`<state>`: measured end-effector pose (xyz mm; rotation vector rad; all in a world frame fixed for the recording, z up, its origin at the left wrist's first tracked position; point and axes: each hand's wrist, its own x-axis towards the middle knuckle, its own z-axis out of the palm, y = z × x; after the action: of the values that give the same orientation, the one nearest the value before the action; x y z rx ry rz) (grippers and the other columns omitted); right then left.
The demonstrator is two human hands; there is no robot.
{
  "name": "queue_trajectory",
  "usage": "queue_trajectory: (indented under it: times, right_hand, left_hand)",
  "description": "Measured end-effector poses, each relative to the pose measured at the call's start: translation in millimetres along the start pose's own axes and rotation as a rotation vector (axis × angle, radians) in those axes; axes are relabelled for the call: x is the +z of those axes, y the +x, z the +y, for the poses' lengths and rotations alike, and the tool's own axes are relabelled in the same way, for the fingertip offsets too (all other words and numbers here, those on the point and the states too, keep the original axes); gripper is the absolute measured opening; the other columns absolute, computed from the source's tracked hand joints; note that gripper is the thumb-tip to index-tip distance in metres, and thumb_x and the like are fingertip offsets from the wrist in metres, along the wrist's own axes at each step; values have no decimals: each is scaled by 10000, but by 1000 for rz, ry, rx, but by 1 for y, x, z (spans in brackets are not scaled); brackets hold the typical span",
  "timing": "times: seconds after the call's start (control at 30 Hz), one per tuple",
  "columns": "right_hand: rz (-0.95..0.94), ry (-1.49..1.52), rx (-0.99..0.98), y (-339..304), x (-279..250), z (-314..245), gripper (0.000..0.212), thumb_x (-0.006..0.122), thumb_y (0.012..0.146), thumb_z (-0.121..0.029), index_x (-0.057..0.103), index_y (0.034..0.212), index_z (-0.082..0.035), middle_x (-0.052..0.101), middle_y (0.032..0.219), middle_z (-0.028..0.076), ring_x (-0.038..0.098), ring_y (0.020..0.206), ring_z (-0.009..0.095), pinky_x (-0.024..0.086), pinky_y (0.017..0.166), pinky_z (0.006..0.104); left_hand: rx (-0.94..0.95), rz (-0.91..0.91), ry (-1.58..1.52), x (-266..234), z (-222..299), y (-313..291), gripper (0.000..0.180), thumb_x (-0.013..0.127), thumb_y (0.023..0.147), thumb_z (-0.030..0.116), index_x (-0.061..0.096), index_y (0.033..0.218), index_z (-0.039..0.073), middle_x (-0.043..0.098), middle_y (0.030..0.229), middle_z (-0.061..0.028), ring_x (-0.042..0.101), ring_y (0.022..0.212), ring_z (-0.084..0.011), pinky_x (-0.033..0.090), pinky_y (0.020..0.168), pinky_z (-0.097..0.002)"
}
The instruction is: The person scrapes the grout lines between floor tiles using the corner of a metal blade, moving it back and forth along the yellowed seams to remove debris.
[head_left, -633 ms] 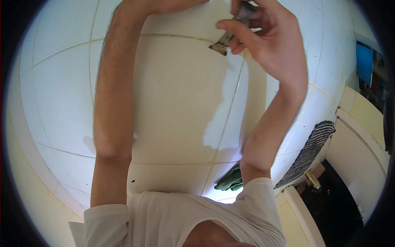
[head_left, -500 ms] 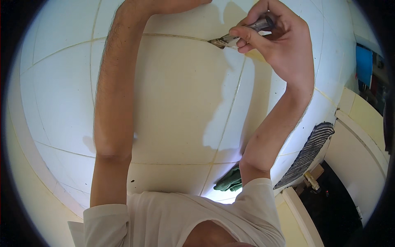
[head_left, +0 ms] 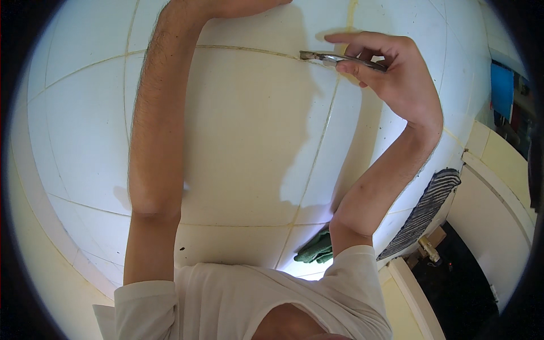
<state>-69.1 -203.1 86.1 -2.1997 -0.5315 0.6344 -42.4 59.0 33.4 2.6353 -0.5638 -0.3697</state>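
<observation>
My right hand (head_left: 391,68) pinches a slim grey metal hand tool (head_left: 326,57) between thumb and fingers. The index finger sticks out to the left above it. Its dark, flat tip is at the grout line (head_left: 249,50) between white floor tiles (head_left: 243,136); whether that is a blade or bristles, I cannot make out. My left hand (head_left: 241,8) is at the top edge, low over the tiles, with only its near side and a stretched digit showing. The rest of its fingers are cut off by the frame.
A folded dark green cloth (head_left: 315,248) lies on the tiles by my right elbow. Farther right is a striped dark mat (head_left: 422,212), beside a pale raised ledge (head_left: 496,187) and a black panel (head_left: 453,277) with a brass-coloured fitting (head_left: 429,249). A blue flat item (head_left: 501,85) stands at the far right.
My right hand has shifted right and slightly down, and the tool has turned to lie flatter. Its tip has slid right along the grout line. The index finger has straightened. My left arm stays put.
</observation>
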Motion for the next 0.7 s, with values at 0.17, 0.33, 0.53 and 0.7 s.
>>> queue_trajectory:
  times: [0.17, 0.33, 0.53, 0.7]
  right_hand:
    - [-39, -5, -3, -2, 1, 10, 236, 742, 862, 56, 787, 1080, -23, 666, 808, 77, 561, 723, 140, 454, 666, 309]
    - [-96, -37, 16, -4, 0, 8, 305, 726, 850, 81, 795, 1111, -62, 634, 841, 92, 551, 725, 184, 451, 686, 317]
    - [-123, -12, 41, -8, 2, 11, 393, 710, 862, 115, 788, 1179, -104, 497, 777, 1, 419, 711, 122, 376, 668, 298]
    - [-179, -12, 164, -11, 0, -3, 382, 692, 882, 103, 778, 1198, -94, 522, 775, 5, 419, 707, 122, 380, 675, 295]
  left_hand:
    - [-3, 1, -10, 4, 7, -3, 775, 470, 1005, 323, 122, 1667, 120, 116, 1745, -86, 13, 1612, -291, -53, 1261, -617]
    - [-20, -2, 0, -2, 14, -5, 773, 468, 1007, 323, 120, 1668, 122, 114, 1745, -85, 12, 1612, -289, -53, 1263, -613]
    - [-31, -38, -34, -5, 9, -4, 773, 463, 1009, 326, 115, 1667, 119, 107, 1746, -85, 6, 1612, -289, -55, 1264, -609]
    - [-27, -14, 16, -4, 17, -4, 769, 459, 1014, 331, 111, 1668, 125, 98, 1747, -83, 4, 1611, -287, -52, 1266, -608]
